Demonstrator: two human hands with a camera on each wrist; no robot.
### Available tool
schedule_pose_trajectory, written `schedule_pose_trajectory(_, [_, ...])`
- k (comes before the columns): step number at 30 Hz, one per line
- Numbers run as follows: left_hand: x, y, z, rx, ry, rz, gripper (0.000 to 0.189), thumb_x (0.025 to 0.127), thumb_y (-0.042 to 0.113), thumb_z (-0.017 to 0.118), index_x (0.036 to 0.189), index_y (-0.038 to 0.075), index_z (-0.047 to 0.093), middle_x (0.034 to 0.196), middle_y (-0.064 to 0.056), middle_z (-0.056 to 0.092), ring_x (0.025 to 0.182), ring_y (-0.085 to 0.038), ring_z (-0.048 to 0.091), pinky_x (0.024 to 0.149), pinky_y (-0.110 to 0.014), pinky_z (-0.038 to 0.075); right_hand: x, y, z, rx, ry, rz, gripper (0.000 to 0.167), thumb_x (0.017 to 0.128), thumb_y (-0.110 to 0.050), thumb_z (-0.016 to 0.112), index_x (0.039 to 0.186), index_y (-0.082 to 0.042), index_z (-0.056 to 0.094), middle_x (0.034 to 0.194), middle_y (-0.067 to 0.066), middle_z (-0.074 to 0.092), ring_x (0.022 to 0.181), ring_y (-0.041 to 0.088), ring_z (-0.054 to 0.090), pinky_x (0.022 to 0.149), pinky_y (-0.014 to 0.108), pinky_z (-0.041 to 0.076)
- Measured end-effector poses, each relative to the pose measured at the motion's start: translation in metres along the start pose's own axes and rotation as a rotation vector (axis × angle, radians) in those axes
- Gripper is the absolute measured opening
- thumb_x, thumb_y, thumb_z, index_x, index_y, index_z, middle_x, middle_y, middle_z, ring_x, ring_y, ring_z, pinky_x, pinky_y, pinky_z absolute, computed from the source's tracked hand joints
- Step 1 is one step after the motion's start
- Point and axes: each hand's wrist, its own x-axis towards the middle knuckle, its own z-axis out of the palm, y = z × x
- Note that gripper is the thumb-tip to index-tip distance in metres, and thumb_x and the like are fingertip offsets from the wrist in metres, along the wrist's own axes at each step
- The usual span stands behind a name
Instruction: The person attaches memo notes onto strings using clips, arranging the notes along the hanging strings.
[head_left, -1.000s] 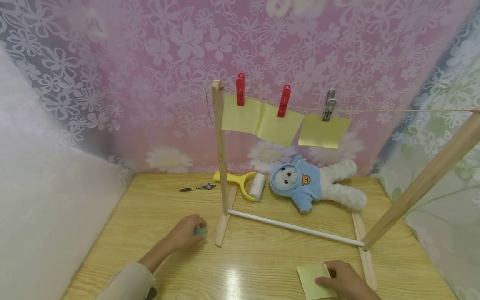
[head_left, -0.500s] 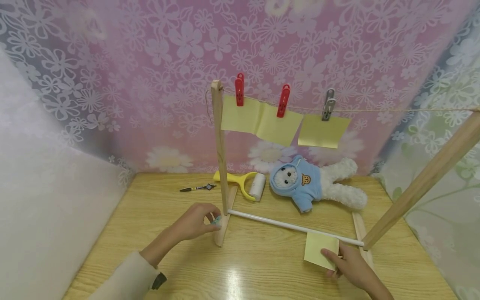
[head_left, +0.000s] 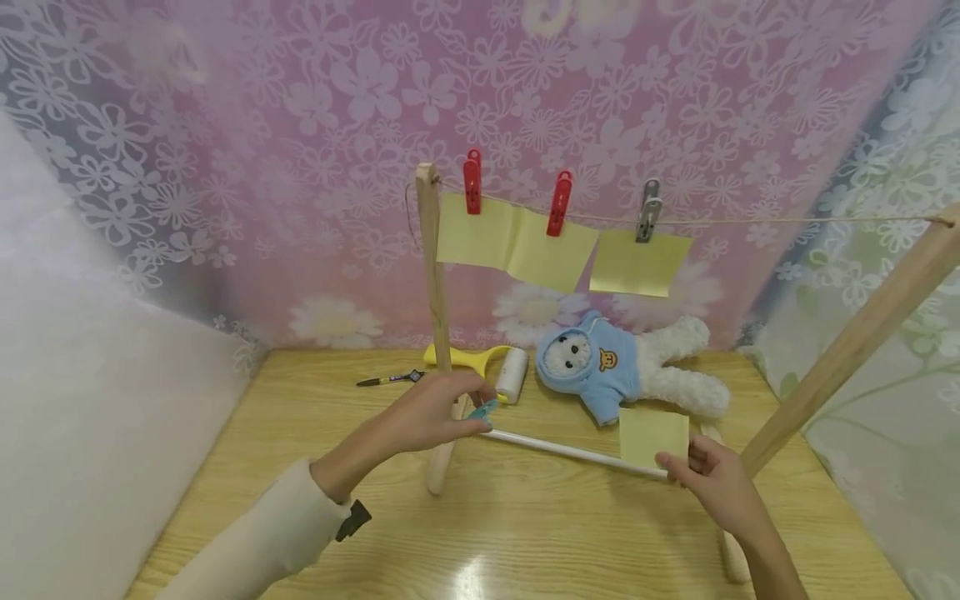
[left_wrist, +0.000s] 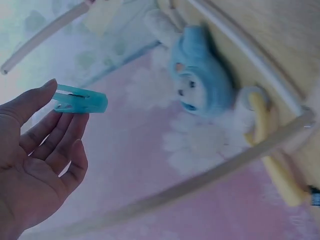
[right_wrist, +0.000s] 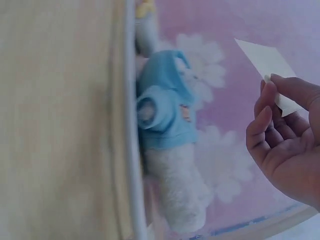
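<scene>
A teal clothespin is pinched between thumb and fingers of my left hand, which is raised in front of the rack's left post. My right hand pinches a yellow sticky note by its lower right corner, above the white crossbar. On the string hang several things: two yellow notes under red clothespins, and one more note under a grey clothespin. In the right wrist view the held note stands up from my fingertips.
Behind the crossbar lies a plush toy in a blue hoodie. To its left are a yellow-handled lint roller and a pen. The rack's right post slants up beside my right hand. A floral curtain hangs behind.
Both hands have risen from near the tabletop. The left hand has moved right and forward with the teal clothespin; the right has carried the yellow note up and forward past the crossbar.
</scene>
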Motion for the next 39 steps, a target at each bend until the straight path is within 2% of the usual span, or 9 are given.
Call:
schedule_pose_trajectory(5, [0.025,0.030,-0.013,0.010,-0.005,0.093,0.026,0.084,0.021,0.073,0.106,0.010,0.064,0.104,0.000,0.069,0.095,-0.010,0.066,0.084,-0.023,0.052,0.010,-0.010,-0.004,0.163,0.096,-0.044,0.023,0.091,-0.007,0.061,0.076,0.001,0.047,0.063,-0.005,0.051,0.054,0.007,0.042,0.049,0.027,0.035])
schedule_pose_trajectory(8, [0.039,0.049,-0.019,0.006,0.019,0.132,0.028,0.084,0.020,0.073,0.108,0.009,0.064,0.104,0.000,0.069,0.096,-0.009,0.066,0.084,-0.022,0.051,0.017,-0.014,-0.006,0.408,0.121,-0.126,0.015,0.092,0.003,0.056,0.078,-0.002,0.054,0.070,-0.004,0.056,0.067,0.007,0.049,0.060,0.021,0.043])
schedule_pose_trajectory(12, [0.056,0.075,-0.027,-0.007,0.107,0.176,0.031,0.083,0.022,0.074,0.109,0.009,0.064,0.103,0.000,0.069,0.095,-0.008,0.063,0.080,-0.017,0.049,0.027,-0.022,-0.007,0.793,0.163,-0.266,0.027,0.092,0.015,0.046,0.084,-0.003,0.064,0.079,-0.001,0.062,0.081,0.010,0.057,0.076,0.018,0.049])
schedule_pose_trajectory(16, [0.071,0.099,-0.038,-0.027,0.183,0.245,0.034,0.081,0.022,0.076,0.110,0.008,0.064,0.102,-0.001,0.069,0.095,-0.008,0.063,0.078,-0.011,0.046,0.038,-0.033,-0.007,1.096,0.212,-0.340,0.031,0.092,0.018,0.039,0.087,0.005,0.067,0.079,0.007,0.066,0.074,0.016,0.062,0.072,0.022,0.052])
schedule_pose_trajectory(19, [0.081,0.112,-0.044,-0.060,0.213,0.298,0.034,0.081,0.020,0.076,0.111,0.006,0.064,0.102,-0.002,0.070,0.094,-0.007,0.063,0.076,-0.008,0.044,0.046,-0.043,-0.008,1.258,0.270,-0.330,0.029,0.092,0.017,0.040,0.078,0.007,0.064,0.073,0.011,0.066,0.067,0.019,0.062,0.067,0.025,0.052])
schedule_pose_trajectory(23, [0.092,0.125,-0.048,-0.094,0.263,0.359,0.033,0.081,0.018,0.076,0.110,0.005,0.066,0.104,-0.002,0.070,0.086,-0.005,0.060,0.074,-0.008,0.043,0.056,-0.056,-0.011,1.393,0.325,-0.347,0.027,0.093,0.015,0.040,0.074,0.008,0.060,0.068,0.014,0.062,0.061,0.022,0.058,0.063,0.028,0.049])
schedule_pose_trajectory(26, [0.100,0.134,-0.051,-0.096,0.316,0.370,0.031,0.082,0.019,0.075,0.108,0.006,0.068,0.102,-0.002,0.071,0.069,-0.003,0.051,0.065,-0.009,0.038,0.062,-0.065,-0.014,1.447,0.328,-0.391,0.024,0.093,0.014,0.040,0.083,0.011,0.061,0.069,0.016,0.060,0.061,0.023,0.057,0.064,0.030,0.048])
schedule_pose_trajectory(30, [0.113,0.144,-0.056,-0.126,0.377,0.325,0.029,0.081,0.020,0.076,0.106,0.007,0.069,0.099,0.000,0.072,0.054,-0.004,0.039,0.054,-0.012,0.032,0.067,-0.075,-0.019,1.500,0.327,-0.425,0.020,0.092,0.014,0.042,0.085,0.013,0.060,0.070,0.017,0.059,0.061,0.024,0.057,0.064,0.030,0.049])
schedule_pose_trajectory(39, [0.146,0.164,-0.065,-0.296,0.440,0.236,0.024,0.082,0.018,0.075,0.101,0.008,0.068,0.099,-0.001,0.072,0.053,-0.006,0.044,0.053,-0.013,0.036,0.078,-0.089,-0.023,1.571,0.368,-0.471,0.015,0.090,0.016,0.046,0.082,0.015,0.059,0.067,0.019,0.060,0.058,0.026,0.060,0.061,0.032,0.052])
